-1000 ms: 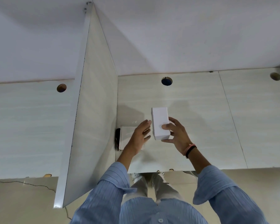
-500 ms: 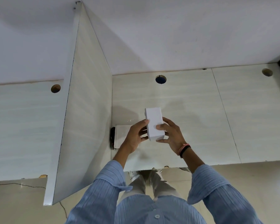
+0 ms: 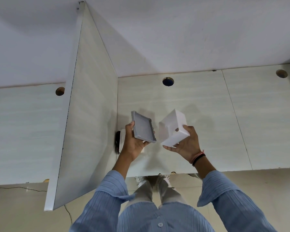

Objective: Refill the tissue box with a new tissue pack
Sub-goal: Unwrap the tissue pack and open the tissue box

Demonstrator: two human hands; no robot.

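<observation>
The tissue box is in two parts, both held above the desk. My left hand (image 3: 133,142) grips a shallow grey tray-shaped base (image 3: 143,126), tilted with its hollow side toward me. My right hand (image 3: 185,143) holds the white box shell (image 3: 173,128), tilted so that its hollow inside shows, with a small opening in one wall. The two parts are apart by a narrow gap. A white pack with a dark end (image 3: 120,142) lies on the desk by the divider, mostly hidden behind my left hand.
A pale desk (image 3: 241,123) with round cable holes meets a white wall at the back. An upright divider panel (image 3: 89,106) stands on the left, close to my left hand. The desk's front edge runs just below my wrists.
The closed white box held in both hands has come apart: the grey base went left with my left hand, the white shell right with my right hand. Both parts sit higher and closer to the camera.
</observation>
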